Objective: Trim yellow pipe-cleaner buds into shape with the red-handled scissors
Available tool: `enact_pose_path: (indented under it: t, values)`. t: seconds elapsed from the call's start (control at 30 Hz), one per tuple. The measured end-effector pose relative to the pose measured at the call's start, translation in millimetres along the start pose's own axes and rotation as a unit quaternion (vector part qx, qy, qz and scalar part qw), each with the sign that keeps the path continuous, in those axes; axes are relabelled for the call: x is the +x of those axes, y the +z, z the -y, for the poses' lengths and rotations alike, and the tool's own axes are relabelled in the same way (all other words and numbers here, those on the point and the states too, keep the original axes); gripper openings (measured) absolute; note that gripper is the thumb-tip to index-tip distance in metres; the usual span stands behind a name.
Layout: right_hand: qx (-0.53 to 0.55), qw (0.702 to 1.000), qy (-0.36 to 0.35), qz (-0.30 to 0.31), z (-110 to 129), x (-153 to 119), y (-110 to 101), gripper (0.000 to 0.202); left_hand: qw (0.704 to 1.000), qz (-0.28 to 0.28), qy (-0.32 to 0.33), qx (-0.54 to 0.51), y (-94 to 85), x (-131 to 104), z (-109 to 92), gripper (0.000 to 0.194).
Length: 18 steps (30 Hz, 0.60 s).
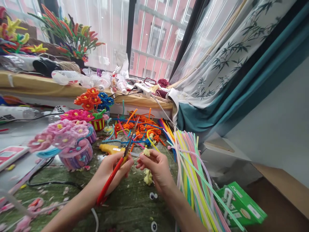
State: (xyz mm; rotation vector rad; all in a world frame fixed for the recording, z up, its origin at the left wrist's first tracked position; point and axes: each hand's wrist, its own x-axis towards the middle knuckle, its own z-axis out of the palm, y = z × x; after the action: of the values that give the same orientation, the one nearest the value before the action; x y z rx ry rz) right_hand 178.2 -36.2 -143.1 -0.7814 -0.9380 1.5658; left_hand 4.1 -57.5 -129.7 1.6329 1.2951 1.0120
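Red-handled scissors (110, 183) rest in my left hand (108, 168), blades pointing up and away. The fingers of that hand are closed, and its fingertips face the other hand. Between the thumb and fingers of my right hand (156, 166) is a small pale yellow fluffy piece (146, 152). A thin strand seems to run between the two hands, though it is hard to make out. Just below the right fingers lies a pale yellow fluffy clump (148, 178). Googly eyes (154, 226) lie on the green table (125, 206) nearer to me.
A yellow glue gun (109, 148) lies beyond my left hand. Pipe-cleaner flower pots (76, 154) stand left. Orange and blue pipe-cleaner pieces (140, 129) are scattered behind. A long pastel pipe-cleaner bundle (190, 170) and a green box (241, 204) are at right.
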Motion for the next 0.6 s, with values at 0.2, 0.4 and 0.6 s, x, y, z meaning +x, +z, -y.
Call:
enact_pose_path:
  t: [0.2,0.4,0.6]
  values:
    - [0.025,0.999,-0.018,-0.024,24,23,18,0.041,0.996,0.037,0.047,0.061,-16.7,36,-11,0.05]
    - [0.056,0.997,-0.005,-0.048,45,60,32,0.038,0.983,0.007,0.074,0.171,-40.9,80,-21,0.036]
    - [0.108,0.989,-0.008,-0.102,38,74,61,0.017,0.969,-0.051,0.073,0.23,-55.8,85,-25,0.043]
